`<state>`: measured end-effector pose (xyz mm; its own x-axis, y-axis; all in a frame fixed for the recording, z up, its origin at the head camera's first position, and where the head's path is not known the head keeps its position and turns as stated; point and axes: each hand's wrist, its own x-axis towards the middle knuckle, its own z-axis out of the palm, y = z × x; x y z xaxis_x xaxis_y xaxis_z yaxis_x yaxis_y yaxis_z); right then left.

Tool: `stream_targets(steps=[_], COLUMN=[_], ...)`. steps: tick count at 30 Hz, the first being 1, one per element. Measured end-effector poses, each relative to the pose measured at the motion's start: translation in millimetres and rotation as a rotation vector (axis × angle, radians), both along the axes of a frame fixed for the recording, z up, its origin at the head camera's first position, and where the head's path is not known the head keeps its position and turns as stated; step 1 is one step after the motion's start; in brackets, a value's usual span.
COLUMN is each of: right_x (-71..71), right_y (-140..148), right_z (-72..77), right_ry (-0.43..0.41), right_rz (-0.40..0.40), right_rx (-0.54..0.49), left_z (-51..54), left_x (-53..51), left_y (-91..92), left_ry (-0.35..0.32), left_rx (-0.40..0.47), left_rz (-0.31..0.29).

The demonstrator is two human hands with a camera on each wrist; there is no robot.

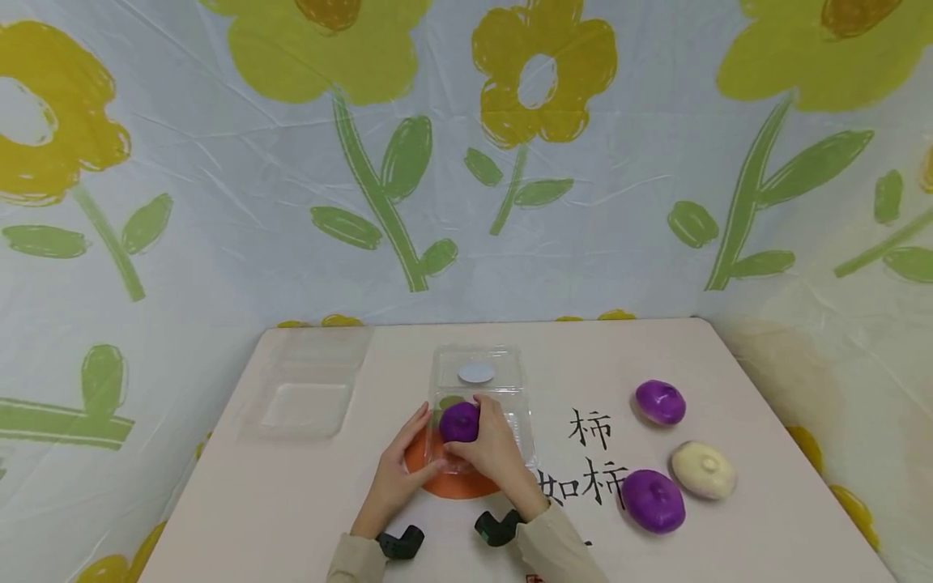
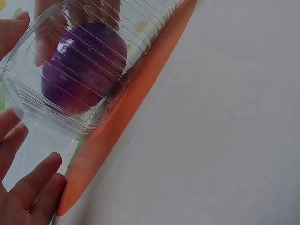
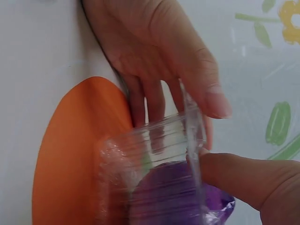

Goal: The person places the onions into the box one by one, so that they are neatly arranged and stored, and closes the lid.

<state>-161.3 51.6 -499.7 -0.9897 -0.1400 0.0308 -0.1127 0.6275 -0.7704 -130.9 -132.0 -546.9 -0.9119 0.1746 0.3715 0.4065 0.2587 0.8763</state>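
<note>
A clear plastic clamshell box (image 1: 513, 387) lies with its lid raised or folded back in the middle of the table. My right hand (image 1: 497, 441) grips a purple onion (image 1: 459, 422) in its near-left part, thumb in front and fingers behind. Through the ribbed wall, the left wrist view shows the onion (image 2: 84, 65) low in the box. My left hand (image 1: 399, 470) is at the box's left front corner, its fingers fairly straight along the side and its thumb by the front rim. In the right wrist view the left hand (image 3: 159, 51) reaches around that corner.
To the right lie two purple onions, one farther back (image 1: 660, 402) and one nearer (image 1: 653, 501), plus a cream onion (image 1: 703, 470). Another clear plastic box (image 1: 306, 409) stands at the back left. The tabletop has an orange printed shape (image 1: 461, 487) and black characters (image 1: 589, 429).
</note>
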Motion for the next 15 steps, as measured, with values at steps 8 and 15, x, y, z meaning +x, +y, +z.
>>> stream_targets(steps=[8,15], right_x=[8.2,20.3], right_y=[14.1,36.9], right_z=[15.3,31.7], right_ry=[0.011,0.015], right_rz=[0.016,-0.017], right_rx=[-0.038,-0.061], left_z=[-25.6,-35.1], left_x=[-7.3,-10.8], left_y=[-3.2,-7.0], left_ry=[0.031,0.009], left_rx=[-0.01,0.002], left_rz=[0.019,-0.008])
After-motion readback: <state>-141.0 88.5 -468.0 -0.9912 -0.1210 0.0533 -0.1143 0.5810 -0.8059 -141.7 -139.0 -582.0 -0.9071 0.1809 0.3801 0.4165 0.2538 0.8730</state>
